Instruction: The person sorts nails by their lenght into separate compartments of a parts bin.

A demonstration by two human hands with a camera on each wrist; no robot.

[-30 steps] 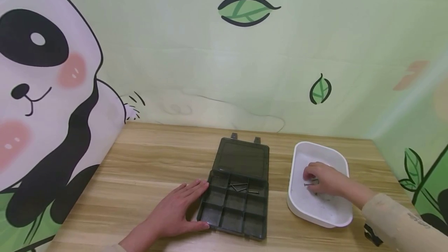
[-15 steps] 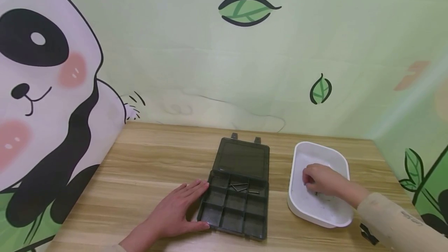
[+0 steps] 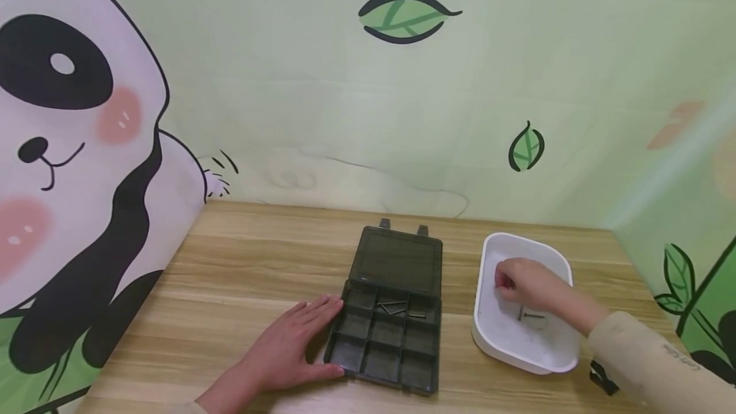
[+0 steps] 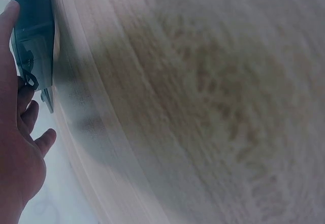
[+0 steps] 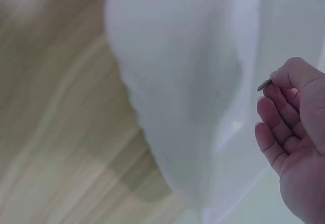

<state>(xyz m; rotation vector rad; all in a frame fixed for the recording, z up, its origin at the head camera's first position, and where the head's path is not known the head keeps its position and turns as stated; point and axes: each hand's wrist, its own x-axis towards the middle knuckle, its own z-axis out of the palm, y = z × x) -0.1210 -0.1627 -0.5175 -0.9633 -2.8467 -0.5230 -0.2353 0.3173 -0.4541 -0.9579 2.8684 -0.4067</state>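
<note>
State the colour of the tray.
The tray is white; it shows best in the head view.

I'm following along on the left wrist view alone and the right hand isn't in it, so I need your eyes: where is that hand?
Observer: In the head view, the right hand is over the floor of the white tray, which stands to the right of the dark box.
Operator: Thanks, I only get an outer part of that box. Is the right hand holding anything?
Observer: Yes. The right wrist view shows it pinching a small screw, with the threaded tip sticking out.
</note>
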